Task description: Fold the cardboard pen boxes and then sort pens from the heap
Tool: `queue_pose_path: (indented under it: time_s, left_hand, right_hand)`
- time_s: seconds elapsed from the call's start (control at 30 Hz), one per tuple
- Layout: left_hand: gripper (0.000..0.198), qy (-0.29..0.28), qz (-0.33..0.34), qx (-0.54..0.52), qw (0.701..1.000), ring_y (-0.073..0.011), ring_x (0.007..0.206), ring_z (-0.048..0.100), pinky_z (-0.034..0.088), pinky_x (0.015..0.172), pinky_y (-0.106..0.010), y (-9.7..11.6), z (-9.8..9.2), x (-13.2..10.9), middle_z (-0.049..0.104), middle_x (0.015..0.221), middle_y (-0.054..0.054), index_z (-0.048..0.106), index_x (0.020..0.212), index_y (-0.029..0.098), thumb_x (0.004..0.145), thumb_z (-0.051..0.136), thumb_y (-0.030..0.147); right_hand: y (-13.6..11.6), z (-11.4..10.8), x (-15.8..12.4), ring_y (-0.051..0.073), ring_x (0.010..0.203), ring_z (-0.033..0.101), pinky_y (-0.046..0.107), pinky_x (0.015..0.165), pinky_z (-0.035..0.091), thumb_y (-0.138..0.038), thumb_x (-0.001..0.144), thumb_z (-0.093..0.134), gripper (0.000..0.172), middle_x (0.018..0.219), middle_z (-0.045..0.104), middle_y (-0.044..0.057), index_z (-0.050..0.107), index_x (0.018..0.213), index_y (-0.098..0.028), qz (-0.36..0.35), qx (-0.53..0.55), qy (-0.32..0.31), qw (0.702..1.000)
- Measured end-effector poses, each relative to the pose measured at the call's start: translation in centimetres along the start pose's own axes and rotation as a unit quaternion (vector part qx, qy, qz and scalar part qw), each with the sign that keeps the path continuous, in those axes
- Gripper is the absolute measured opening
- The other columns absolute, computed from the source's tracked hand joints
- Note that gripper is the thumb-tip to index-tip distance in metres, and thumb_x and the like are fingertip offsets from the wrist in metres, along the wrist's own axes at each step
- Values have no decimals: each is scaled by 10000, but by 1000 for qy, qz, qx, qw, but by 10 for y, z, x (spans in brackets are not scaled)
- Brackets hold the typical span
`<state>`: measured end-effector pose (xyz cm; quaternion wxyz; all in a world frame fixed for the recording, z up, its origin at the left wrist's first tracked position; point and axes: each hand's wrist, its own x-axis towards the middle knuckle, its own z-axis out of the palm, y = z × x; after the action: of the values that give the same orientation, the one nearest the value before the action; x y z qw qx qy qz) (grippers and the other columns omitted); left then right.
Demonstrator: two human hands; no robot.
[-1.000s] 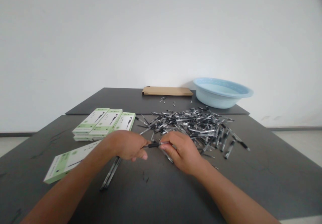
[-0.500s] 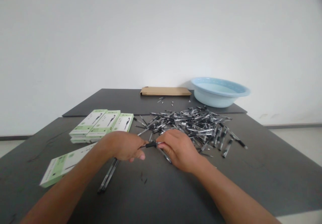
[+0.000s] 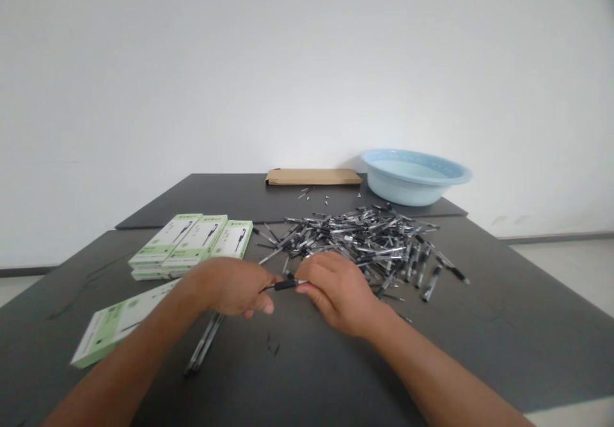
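Note:
Between my hands is a pen with a black grip, lying nearly level above the table. My left hand is closed around its rear part. My right hand pinches the pointed front end between thumb and fingers; its fingertips partly hide the tip. Below my left wrist, a few clear pens with black ends lie side by side. Just beyond my right hand spreads a large heap of loose pens. A green and white pen box lies partly under my left forearm.
Several more green and white boxes are stacked at the left. Farther back are a flat brown cardboard piece, small loose pen parts and a light blue basin at right. A seam crosses the dark table.
My hands still hold the pen, which is now tilted slightly, its right end higher. A clear pen seen under my right hand before no longer shows there. The view has shifted a little.

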<state>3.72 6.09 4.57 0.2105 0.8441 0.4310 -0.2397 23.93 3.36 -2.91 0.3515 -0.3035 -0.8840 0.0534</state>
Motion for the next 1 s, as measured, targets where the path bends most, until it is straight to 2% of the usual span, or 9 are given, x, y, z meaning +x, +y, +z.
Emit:
queue_pose_path:
  time_s: [0.4,0.67,0.83,1.0]
  left_hand:
    - [263,-3,3,19,1000,-226,700,669,380,510,-249,4,1,-2,738,790,-70,631,1062,175,864,489,276]
    - [332,-5,-11,29,1000,-243,764,671,431,584,-278,10,2,-6,736,822,-62,602,1173,195,871,488,271]
    - [330,-5,-9,18,1000,-248,788,668,438,614,-296,9,0,-6,732,890,-77,609,1146,195,856,478,281]
    - [309,-10,-4,8,1000,-244,746,673,416,565,-282,5,-1,-7,735,826,-62,629,1083,193,841,459,281]
  right_hand:
    - [-7,-5,1,177,747,529,298,704,365,-326,958,401,228,773,601,48,549,851,-190,20,-24,-18,999]
    - [-6,-8,0,159,720,536,270,687,377,-317,956,411,214,742,586,26,540,842,-189,35,22,-45,998]
    - [-5,-4,-1,168,737,538,277,679,374,-333,946,425,189,792,605,34,541,900,-191,25,29,-20,999]
    - [-5,0,-3,165,754,553,276,700,386,-344,948,430,189,812,618,32,544,929,-195,13,42,5,999]
